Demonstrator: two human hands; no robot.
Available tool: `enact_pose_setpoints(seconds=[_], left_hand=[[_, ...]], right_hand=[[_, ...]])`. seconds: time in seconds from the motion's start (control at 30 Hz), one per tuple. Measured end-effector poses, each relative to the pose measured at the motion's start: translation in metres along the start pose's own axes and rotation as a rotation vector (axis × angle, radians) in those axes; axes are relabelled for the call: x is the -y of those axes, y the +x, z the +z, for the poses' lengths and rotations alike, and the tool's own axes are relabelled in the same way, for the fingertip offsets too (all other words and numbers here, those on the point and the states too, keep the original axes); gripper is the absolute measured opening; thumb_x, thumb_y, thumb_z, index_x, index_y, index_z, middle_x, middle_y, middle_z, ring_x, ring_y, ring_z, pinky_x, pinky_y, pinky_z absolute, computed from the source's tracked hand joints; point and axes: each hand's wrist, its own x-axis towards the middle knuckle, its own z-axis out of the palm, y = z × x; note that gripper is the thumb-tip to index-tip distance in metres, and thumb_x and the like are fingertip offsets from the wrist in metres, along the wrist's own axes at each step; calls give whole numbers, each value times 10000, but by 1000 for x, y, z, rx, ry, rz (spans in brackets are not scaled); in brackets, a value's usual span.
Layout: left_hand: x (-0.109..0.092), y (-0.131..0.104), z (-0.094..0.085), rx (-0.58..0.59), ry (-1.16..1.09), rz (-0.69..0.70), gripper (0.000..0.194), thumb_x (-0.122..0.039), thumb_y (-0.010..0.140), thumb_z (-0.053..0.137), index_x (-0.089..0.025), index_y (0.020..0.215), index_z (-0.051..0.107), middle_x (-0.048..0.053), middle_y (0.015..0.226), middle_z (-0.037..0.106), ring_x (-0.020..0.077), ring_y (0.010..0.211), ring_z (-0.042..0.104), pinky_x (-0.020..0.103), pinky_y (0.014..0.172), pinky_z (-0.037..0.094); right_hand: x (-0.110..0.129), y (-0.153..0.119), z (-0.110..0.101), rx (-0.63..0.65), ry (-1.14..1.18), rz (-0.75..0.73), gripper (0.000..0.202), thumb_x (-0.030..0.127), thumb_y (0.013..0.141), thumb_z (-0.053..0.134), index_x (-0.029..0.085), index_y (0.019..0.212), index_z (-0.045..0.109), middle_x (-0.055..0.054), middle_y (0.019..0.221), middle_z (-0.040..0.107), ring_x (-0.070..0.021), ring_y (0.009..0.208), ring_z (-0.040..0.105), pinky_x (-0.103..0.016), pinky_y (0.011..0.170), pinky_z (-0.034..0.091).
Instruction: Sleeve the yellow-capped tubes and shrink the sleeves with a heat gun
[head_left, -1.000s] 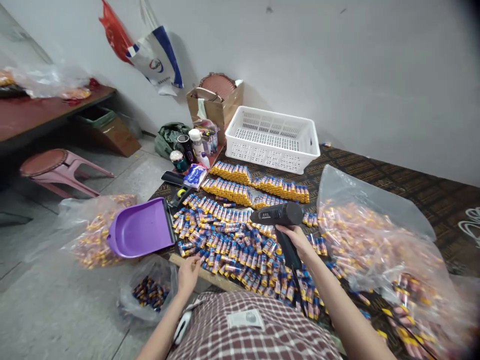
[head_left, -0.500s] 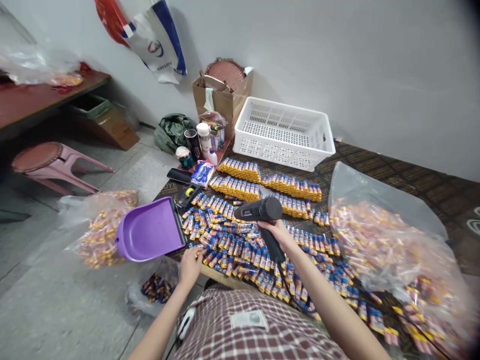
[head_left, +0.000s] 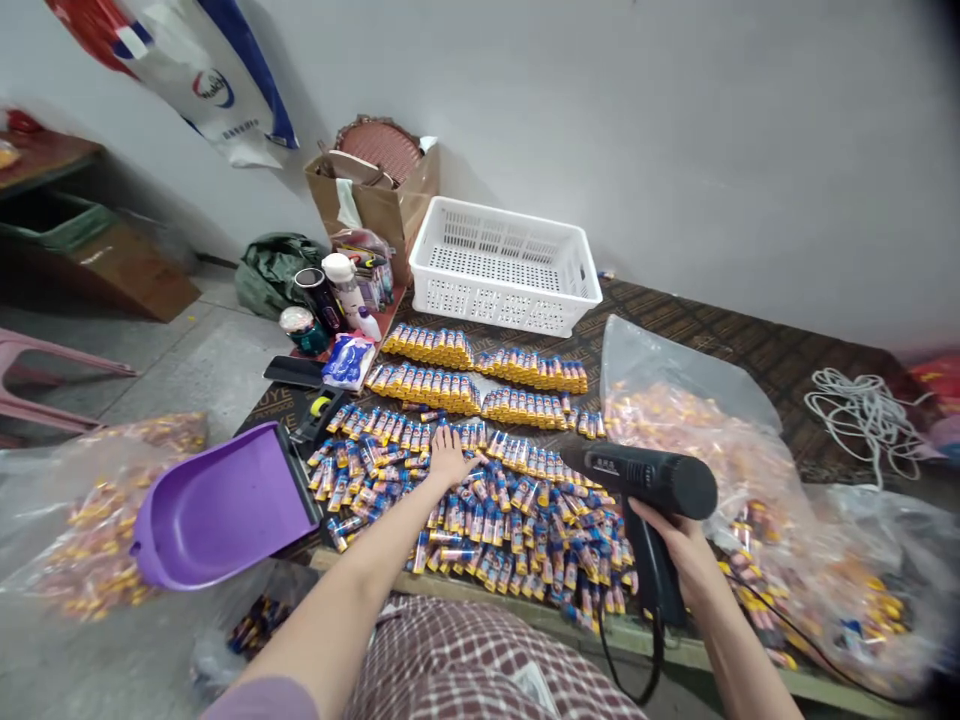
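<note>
My right hand (head_left: pixel 679 545) is wrapped round the handle of a black hair dryer (head_left: pixel 645 470), raised over the right side of the table. Its nozzle points left, across the rows. My left hand (head_left: pixel 448 458) lies with fingers spread on small labelled tubes (head_left: pixel 517 520), which have blue and yellow ends and look shrink-wrapped. Many lie loose along the table's front. Behind them stand neat stacks of the same tubes (head_left: pixel 427 388), several to a row.
A white plastic crate (head_left: pixel 510 312) stands at the back. Left are a purple dustpan (head_left: pixel 225 500), a tape dispenser (head_left: pixel 315 415) and bottles. A clear bag of tubes (head_left: pixel 667 410) slumps at right, near a coiled white rope (head_left: pixel 862 415). The dryer's cord (head_left: pixel 660 655) hangs in front.
My left hand has moved from the table's front left edge up onto the tubes and spread out. My right hand has carried the hair dryer to the right. The view has shifted right.
</note>
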Motion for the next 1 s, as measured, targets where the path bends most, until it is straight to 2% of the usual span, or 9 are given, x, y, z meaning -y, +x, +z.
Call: enact_pose_setpoints(seconds=[0.07,0.17,0.3,0.43,0.6,0.83,0.93,1.0], left_hand=[[7,1,1,17,32,38,877,-679,770,255,-76,1406,220,179,1494,155,352,1382,47,551,1085,115],[29,-7,-6,1,106,91,780,-655,785,261,-180,1403,262,115,1486,235,345,1375,116,595,1076,27],[56,-29,-26,-111,161,47,718,-610,807,305,-143,1346,382,149,1440,332,365,1354,175,596,1073,19],[70,-57,-42,-231,150,-46,553,-496,853,326,-155,1259,482,166,1409,378,340,1322,265,587,1069,92],[88,-94,-41,-262,80,-190,399,-390,845,406,-195,1164,548,145,1353,456,302,1290,340,563,1063,167],[102,-127,-27,-339,-46,-261,311,-314,824,443,-216,1077,595,116,1292,519,276,1249,395,563,1054,186],[99,-127,-32,-358,-69,-263,288,-301,817,447,-213,1034,616,108,1249,553,274,1222,423,546,1047,217],[94,-118,-38,-361,-74,-223,299,-288,822,429,-187,1026,622,111,1222,572,261,1200,444,488,1046,261]], right_hand=[[-5,2,-2,-14,13,-10,320,354,557,777,165,787,658,-36,626,690,-204,498,621,-284,447,477],[-11,11,16,74,-3,17,318,366,573,769,155,783,657,-42,600,681,-196,479,606,-280,433,463],[-18,28,66,245,53,-8,314,362,587,764,159,804,660,-45,668,695,-176,502,601,-268,457,468],[-19,38,119,445,52,-38,286,375,607,747,145,748,652,-46,635,681,-154,455,577,-255,435,452],[-16,38,161,588,30,-19,284,380,622,725,149,766,645,-47,641,683,-155,429,573,-259,413,449],[-16,29,186,683,21,-49,281,351,615,731,172,806,631,-37,684,690,-157,466,591,-253,441,466],[-14,26,181,694,-6,-88,283,364,615,731,167,786,621,-31,638,674,-158,456,583,-246,423,450],[-11,25,169,660,-30,-97,286,373,618,729,157,774,625,-28,603,660,-157,444,574,-243,412,437]])
